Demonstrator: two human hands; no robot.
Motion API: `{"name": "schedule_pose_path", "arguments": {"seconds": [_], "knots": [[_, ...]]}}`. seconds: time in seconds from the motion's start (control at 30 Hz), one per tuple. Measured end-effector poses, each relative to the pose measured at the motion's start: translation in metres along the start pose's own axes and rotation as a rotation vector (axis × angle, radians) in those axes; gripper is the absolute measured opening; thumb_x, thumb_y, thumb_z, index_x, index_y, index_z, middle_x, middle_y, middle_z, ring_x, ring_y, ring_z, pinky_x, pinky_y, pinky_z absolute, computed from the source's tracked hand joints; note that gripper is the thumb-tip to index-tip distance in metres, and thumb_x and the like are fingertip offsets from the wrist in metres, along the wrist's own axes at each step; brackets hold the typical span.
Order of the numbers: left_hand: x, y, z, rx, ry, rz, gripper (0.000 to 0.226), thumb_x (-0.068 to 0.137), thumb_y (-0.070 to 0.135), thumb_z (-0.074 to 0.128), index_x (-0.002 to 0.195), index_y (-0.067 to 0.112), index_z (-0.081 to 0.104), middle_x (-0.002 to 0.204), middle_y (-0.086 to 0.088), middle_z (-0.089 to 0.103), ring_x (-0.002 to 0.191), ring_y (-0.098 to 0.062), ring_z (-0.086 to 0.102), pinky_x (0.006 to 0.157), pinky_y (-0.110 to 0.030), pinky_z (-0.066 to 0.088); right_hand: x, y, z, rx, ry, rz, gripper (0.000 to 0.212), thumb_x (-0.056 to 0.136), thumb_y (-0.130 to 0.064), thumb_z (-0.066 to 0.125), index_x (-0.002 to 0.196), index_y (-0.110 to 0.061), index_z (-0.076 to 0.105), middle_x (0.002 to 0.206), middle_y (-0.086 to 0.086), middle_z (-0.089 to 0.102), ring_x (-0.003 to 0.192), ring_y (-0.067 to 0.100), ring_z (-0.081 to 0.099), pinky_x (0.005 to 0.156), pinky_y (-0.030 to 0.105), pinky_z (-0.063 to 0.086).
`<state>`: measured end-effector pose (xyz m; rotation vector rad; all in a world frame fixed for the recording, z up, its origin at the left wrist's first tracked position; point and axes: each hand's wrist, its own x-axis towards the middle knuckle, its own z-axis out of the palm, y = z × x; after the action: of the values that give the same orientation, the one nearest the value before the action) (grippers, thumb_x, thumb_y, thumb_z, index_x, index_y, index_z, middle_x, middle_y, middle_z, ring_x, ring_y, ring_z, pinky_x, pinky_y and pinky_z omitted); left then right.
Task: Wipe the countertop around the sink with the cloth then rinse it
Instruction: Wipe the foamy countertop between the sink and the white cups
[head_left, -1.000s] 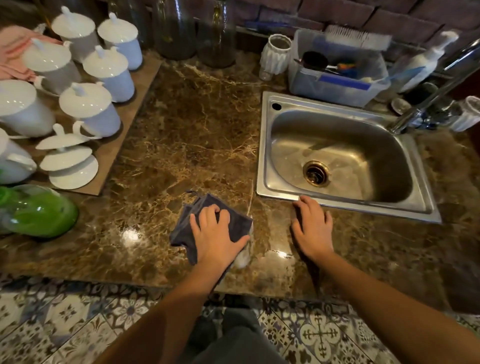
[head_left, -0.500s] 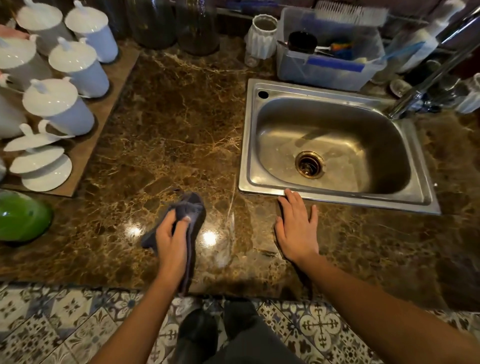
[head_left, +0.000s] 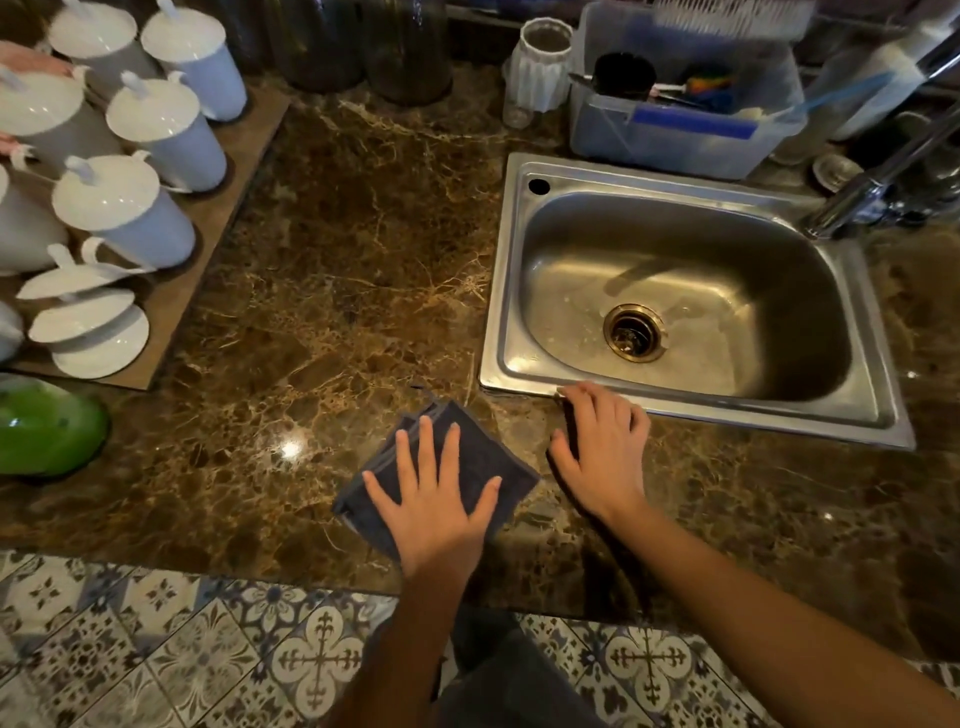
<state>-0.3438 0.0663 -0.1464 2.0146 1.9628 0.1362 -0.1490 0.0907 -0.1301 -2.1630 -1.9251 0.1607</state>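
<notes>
Pressing folded dark grey cloth (head_left: 480, 454), left hand (head_left: 439, 519) fingers (head_left: 427, 447) spread, right hand (head_left: 605, 457) flat on countertop (head_left: 337, 260)

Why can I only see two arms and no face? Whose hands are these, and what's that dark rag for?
There is no machine here, just a person cleaning a kitchen. A small camera sits on their head and looks down, so you see what they see: only arms and hands. The left hand lies flat with its fingers spread, pressing a dark cloth onto the brown marble countertop to wipe it. The right hand rests bare on the countertop, its fingertips by the front rim of the metal sink; it holds nothing. The tap stands at the back right. On the left are white lidded mugs on a board and something green. Behind the sink is a plastic tub of washing-up tools.
</notes>
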Motion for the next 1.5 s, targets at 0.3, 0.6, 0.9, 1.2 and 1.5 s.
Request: {"name": "schedule_pose_path", "arguments": {"seconds": [0.3,0.6,0.9,1.2,1.5], "knots": [[0.111,-0.068,-0.036,0.12,-0.001,-0.013,0.077,0.084,0.073,0.01,0.153,0.039,0.01,0.163,0.005,0.002,0.15,-0.022,-0.003,0.112,-0.063,-0.004,0.071,-0.004,0.017,-0.025,-0.195,0.024,0.046,0.096,-0.046,0.033,0.138,-0.028,0.04,0.121,0.001,0.064,0.112,0.021,0.057,0.102,0.041,0.032],[0.056,-0.118,-0.046,0.093,0.064,-0.264,0.077,0.087,0.069,0.014,0.153,0.031,0.021,0.162,-0.002,0.013,0.149,-0.028,0.007,0.11,-0.069,0.005,0.071,-0.005,0.013,-0.015,-0.206,-0.005,0.045,0.096,-0.045,0.033,0.137,-0.026,0.039,0.118,0.003,0.065,0.108,0.025,0.059,0.096,0.041,0.037],[-0.013,-0.007,-0.003,0.125,-0.017,-0.098,0.073,0.09,0.062,0.03,0.152,0.023,0.026,0.159,-0.008,0.023,0.147,-0.034,0.017,0.109,-0.07,0.008,0.07,-0.008,0.009,-0.012,-0.216,0.004,0.042,0.098,-0.041,0.036,0.136,-0.022,0.042,0.118,0.007,0.065,0.105,0.029,0.059,0.092,0.042,0.038],[0.089,-0.05,-0.027,0.183,-0.033,0.054,0.074,0.09,0.067,0.015,0.154,0.03,0.014,0.163,0.0,0.011,0.149,-0.028,0.007,0.111,-0.068,0.004,0.078,-0.01,0.011,-0.032,-0.289,0.113,0.042,0.097,-0.041,0.034,0.135,-0.026,0.044,0.125,0.003,0.059,0.112,0.025,0.054,0.092,0.04,0.036],[0.246,-0.044,-0.052,0.207,-0.076,0.285,0.071,0.092,0.068,0.018,0.154,0.034,0.004,0.163,0.004,-0.006,0.149,-0.026,-0.008,0.112,-0.065,-0.004,0.088,-0.019,0.015,-0.1,-0.341,0.22,0.043,0.094,-0.042,0.029,0.13,-0.028,0.047,0.121,0.0,0.06,0.106,0.022,0.054,0.094,0.042,0.037]]}}
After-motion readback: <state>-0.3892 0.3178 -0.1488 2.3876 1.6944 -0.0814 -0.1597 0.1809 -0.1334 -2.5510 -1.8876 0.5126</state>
